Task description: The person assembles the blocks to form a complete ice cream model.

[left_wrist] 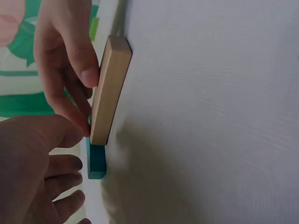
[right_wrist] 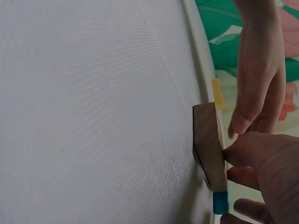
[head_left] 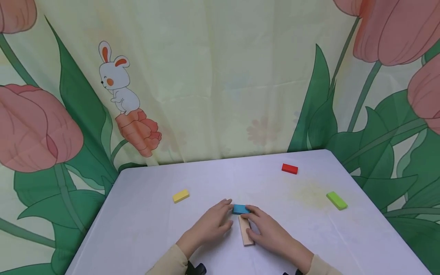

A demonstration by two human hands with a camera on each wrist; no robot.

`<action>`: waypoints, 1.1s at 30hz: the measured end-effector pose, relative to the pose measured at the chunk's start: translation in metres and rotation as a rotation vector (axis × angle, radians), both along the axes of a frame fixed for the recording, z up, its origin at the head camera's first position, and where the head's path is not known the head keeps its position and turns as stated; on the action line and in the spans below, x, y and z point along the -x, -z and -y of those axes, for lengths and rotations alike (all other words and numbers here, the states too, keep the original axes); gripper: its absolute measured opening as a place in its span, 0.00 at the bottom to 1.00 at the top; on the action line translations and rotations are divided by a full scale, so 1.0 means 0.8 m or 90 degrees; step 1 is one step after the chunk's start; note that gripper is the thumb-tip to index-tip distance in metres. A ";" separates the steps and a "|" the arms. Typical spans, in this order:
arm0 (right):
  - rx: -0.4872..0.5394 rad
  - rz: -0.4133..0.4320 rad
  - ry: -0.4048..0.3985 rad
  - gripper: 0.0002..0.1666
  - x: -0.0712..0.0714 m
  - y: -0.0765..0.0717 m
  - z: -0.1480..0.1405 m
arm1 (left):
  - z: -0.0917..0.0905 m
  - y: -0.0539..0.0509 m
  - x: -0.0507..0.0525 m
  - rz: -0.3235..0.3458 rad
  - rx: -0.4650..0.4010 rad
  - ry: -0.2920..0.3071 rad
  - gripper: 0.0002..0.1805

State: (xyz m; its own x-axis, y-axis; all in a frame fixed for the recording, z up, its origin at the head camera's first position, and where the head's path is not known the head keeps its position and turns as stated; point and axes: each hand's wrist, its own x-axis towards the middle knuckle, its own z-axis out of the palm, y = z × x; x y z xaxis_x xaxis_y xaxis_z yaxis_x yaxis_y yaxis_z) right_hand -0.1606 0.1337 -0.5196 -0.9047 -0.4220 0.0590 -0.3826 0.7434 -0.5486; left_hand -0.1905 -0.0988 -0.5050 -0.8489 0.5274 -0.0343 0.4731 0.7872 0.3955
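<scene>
A plain wooden block (head_left: 246, 231) lies lengthwise on the white table, its far end against or very close to a blue block (head_left: 239, 209) set crosswise. My right hand (head_left: 271, 233) touches the wooden block with its thumb and index finger, while another fingertip is at the blue block's right end. In the left wrist view, the thumb lies along the upper edge of the wooden block (left_wrist: 110, 93). To the left, my left hand (head_left: 212, 224) is held with loosely bent fingers, fingertips beside the blue block's left end; whether they touch it I cannot tell.
A yellow block (head_left: 181, 196) lies at the left on the table (head_left: 144, 229). Farther back at the right is a red block (head_left: 290, 169), and a green block (head_left: 337, 200) lies near the right edge. A printed curtain (head_left: 220, 76) hangs behind the table.
</scene>
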 end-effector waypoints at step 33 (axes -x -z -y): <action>-0.036 -0.047 -0.002 0.25 0.001 0.000 0.002 | 0.021 -0.004 -0.002 -0.026 0.075 -0.021 0.32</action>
State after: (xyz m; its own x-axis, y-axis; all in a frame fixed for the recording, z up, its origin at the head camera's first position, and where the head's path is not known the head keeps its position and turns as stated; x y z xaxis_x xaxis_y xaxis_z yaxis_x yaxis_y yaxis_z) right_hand -0.1616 0.1325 -0.5197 -0.8977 -0.4289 0.1012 -0.4222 0.7714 -0.4761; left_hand -0.1891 -0.1160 -0.5020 -0.8674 0.4940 -0.0593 0.4606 0.8422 0.2802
